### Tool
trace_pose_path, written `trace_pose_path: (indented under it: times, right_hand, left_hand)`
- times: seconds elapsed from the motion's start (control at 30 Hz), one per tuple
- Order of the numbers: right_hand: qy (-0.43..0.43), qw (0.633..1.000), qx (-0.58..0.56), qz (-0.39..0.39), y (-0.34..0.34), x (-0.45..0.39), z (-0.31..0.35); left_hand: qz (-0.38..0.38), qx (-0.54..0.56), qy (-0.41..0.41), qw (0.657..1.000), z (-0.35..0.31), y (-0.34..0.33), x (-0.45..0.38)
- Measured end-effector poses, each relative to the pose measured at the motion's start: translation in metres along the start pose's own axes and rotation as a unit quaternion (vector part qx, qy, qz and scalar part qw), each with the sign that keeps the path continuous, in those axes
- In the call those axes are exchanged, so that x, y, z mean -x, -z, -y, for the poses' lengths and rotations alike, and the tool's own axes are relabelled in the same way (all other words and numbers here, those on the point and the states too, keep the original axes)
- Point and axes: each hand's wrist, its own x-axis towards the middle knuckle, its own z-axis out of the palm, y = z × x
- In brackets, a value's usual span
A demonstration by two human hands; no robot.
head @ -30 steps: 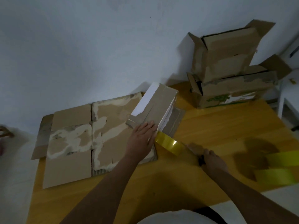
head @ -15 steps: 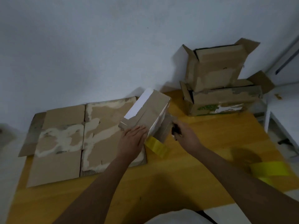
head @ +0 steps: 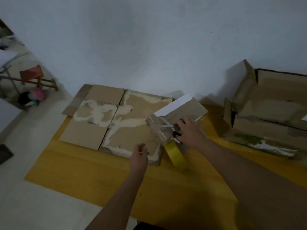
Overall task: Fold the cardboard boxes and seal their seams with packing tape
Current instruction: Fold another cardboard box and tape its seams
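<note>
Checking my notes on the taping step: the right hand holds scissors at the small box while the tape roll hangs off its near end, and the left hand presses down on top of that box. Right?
Not quite: in the head view the left hand is off the small box, over the flattened cardboard. The rest holds: right hand, scissors, tape roll.

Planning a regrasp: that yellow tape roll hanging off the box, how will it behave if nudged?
The tape roll looks round and stands on edge, so it would probably roll. Its strip seems stuck to the small box, likely tethering it. It looks light.
</note>
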Motion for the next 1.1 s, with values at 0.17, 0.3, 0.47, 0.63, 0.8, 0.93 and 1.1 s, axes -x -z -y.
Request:
trace_pose_path:
  times: [0.17,0.3,0.47,0.63,0.8,0.93,1.1]
  right_hand:
    - [0.005,1.0,0.026,-0.005,0.004,-0.001,0.005]
    - [0.006,0.999,0.036,0.003,0.007,-0.002,0.005]
    - [0.016,0.999,0.047,0.004,0.008,-0.002,0.005]
    - [0.031,0.997,0.064,0.006,0.01,-0.006,0.004]
    - [0.036,0.997,0.066,0.016,0.012,-0.01,0.003]
    - [0.022,0.998,0.018,0.053,0.017,-0.016,0.001]
    - [0.025,0.982,-0.101,0.156,0.044,-0.022,-0.01]
  left_hand:
    - [0.212,0.222,0.135,0.942,-0.003,-0.035,0.029]
    - [0.229,0.284,0.149,0.919,-0.009,-0.051,0.034]
    - [0.239,0.265,0.131,0.925,-0.006,-0.055,0.038]
    - [0.251,0.16,0.198,0.934,-0.006,-0.062,0.027]
    - [0.281,0.197,0.256,0.904,-0.003,-0.059,0.023]
    - [0.255,0.274,0.264,0.889,0.001,-0.066,0.031]
    - [0.249,0.291,0.256,0.887,0.002,-0.07,0.035]
